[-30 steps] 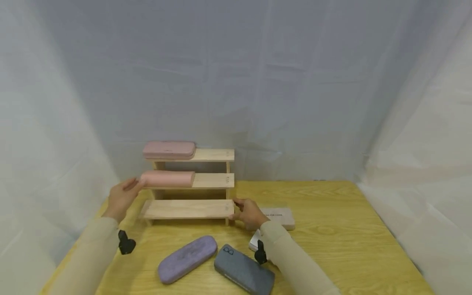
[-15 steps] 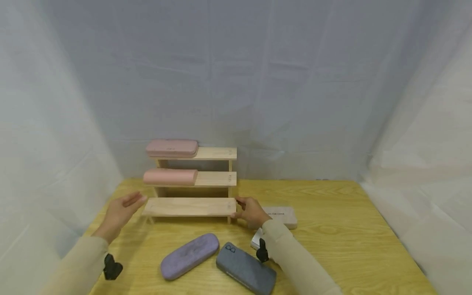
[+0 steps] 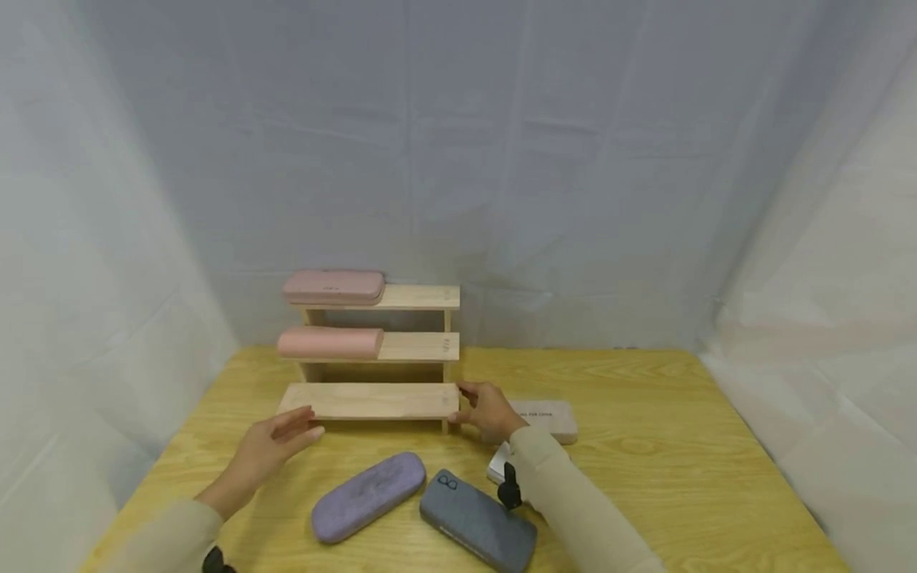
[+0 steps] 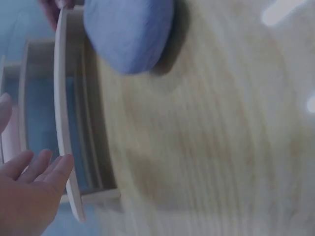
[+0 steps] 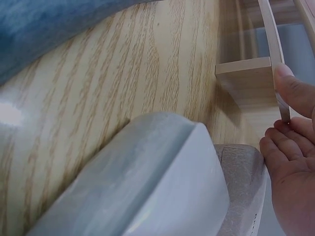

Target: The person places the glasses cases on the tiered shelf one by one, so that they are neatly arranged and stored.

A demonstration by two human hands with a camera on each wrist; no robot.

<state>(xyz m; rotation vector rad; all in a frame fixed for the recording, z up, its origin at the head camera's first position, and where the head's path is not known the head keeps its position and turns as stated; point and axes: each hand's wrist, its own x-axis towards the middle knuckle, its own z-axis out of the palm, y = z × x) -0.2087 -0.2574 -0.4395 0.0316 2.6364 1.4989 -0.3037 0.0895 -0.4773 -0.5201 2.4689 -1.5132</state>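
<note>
A three-tier wooden display shelf (image 3: 380, 400) stands at the back left of the table. My right hand (image 3: 489, 411) grips the right end of its lowest board; in the right wrist view the thumb (image 5: 295, 91) lies on the board's front face, with the other fingers beyond its end. My left hand (image 3: 275, 446) is in front of the lowest board's left end, fingers extended and holding nothing. A dusty pink glasses case (image 3: 333, 287) lies on the top tier, left side. A lighter pink glasses case (image 3: 330, 343) lies at the left of the middle tier.
In front of the shelf lie a purple glasses case (image 3: 368, 497) and a grey-blue glasses case (image 3: 478, 521). A beige case (image 3: 552, 420) and a whitish case (image 5: 147, 172) sit by my right forearm, partly hidden in the head view. Pale sheeting (image 3: 573, 199) surrounds the table.
My left hand has left the light pink case on the middle tier and moved down and right to the lowest board's front. My right hand stays at the board's right end.
</note>
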